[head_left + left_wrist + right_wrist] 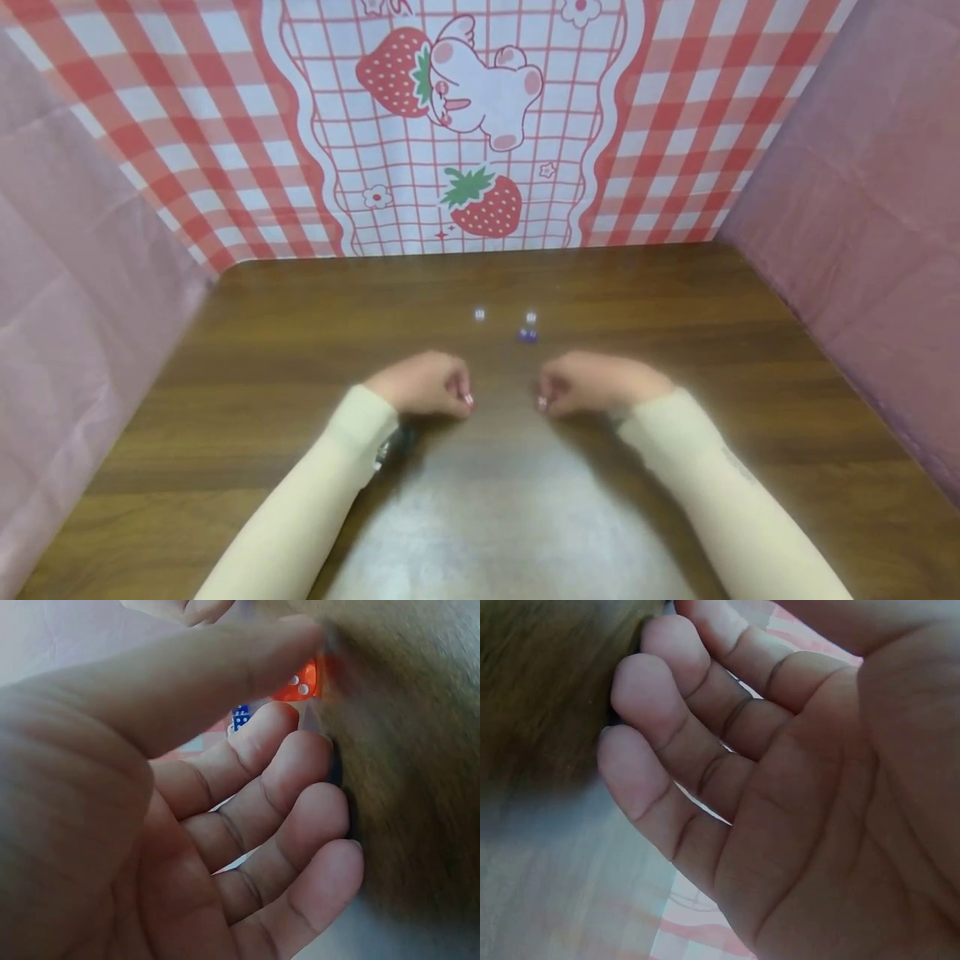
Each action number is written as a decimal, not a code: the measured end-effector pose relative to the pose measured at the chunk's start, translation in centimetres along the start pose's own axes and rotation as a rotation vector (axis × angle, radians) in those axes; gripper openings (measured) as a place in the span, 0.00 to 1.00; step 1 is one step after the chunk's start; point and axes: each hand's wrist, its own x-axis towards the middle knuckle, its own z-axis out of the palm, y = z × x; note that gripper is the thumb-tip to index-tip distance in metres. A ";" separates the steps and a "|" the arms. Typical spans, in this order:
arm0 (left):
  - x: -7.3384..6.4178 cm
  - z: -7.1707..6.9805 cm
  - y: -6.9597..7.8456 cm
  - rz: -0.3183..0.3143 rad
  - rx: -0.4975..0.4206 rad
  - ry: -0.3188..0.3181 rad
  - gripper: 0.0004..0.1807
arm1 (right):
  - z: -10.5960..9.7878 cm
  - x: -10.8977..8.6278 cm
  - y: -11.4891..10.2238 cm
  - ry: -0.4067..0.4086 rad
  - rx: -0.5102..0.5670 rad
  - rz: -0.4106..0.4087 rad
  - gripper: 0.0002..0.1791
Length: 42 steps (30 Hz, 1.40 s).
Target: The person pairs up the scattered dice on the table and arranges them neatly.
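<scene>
Near the middle of the table, my left hand point(426, 384) pinches a translucent red die point(301, 682) with white dots between thumb and index finger, low over the wood. Across a small gap, my right hand point(592, 385) pinches a small reddish-white thing point(542, 402) that looks like another die. Its thumb tip and the held thing fall outside the right wrist view. Beyond the hands lie blue dice point(528, 336) with white dots. Just behind them sits a pale die point(531, 317), and another pale die point(479, 314) lies further left.
The brown wooden table point(247, 350) reflects light at its near side. A red-and-white checked cloth point(202, 125) with strawberries hangs at the back edge. Pink cloths point(862, 183) close off both sides. Something dark, partly metallic point(393, 446) sits under the left wrist.
</scene>
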 end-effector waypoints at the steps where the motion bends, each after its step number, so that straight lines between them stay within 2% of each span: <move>1: 0.0 0.0 0.1 -0.002 0.006 0.003 0.12 | 0.0 0.0 0.0 0.002 -0.002 -0.007 0.07; 8: 0.2 0.2 0.4 -0.004 0.066 0.011 0.13 | 0.1 0.2 -0.3 0.010 -0.027 -0.044 0.07; 15: 0.3 0.2 0.3 0.012 0.034 -0.006 0.11 | 0.1 0.5 -0.1 0.028 -0.065 -0.051 0.07; 19: 0.4 0.4 0.4 0.015 0.050 -0.008 0.08 | 0.1 0.6 -0.1 0.043 -0.080 -0.073 0.07; 26: 0.4 0.9 0.9 0.003 0.069 0.007 0.08 | 0.5 1.2 -0.2 0.118 -0.129 -0.121 0.06; 34: 0.3 1.2 1.7 0.036 0.052 -0.024 0.08 | 0.7 1.3 -0.4 0.118 -0.127 -0.077 0.06; 42: 0.1 1.2 2.1 0.046 0.051 -0.024 0.09 | 0.8 1.4 -0.7 0.109 -0.140 -0.086 0.06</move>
